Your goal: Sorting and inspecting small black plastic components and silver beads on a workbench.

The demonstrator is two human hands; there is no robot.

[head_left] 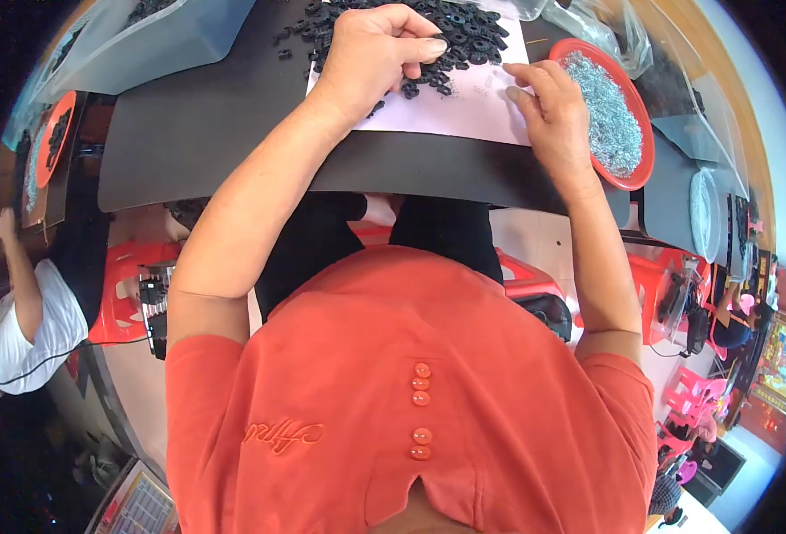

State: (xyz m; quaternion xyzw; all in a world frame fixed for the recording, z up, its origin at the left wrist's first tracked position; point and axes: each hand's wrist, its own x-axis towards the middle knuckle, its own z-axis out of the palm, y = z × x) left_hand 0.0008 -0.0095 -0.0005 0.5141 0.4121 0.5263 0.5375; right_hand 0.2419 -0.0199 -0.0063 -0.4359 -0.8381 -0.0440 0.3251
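Observation:
A pile of small black plastic parts [477,34], some of them ring-shaped, covers much of a pale sheet [446,116] on the dark table. Over the pile, my left hand [370,53] pinches a small black part between thumb and forefinger. My right hand [555,111] is above the sheet's right edge, its thumb and forefinger bent close together; whatever they hold is too small to make out. Just beyond that hand, a red round tray [639,169] holds a heap of small silvery metal pieces [602,116].
A translucent bin [157,49] stands at the table's far left, with clear plastic bags [602,36] at the far right. The dark table [206,133] ends in front of my lap. At the left, a person in white [37,320] sits near another red tray [56,138]. Red stools [126,289] stand below.

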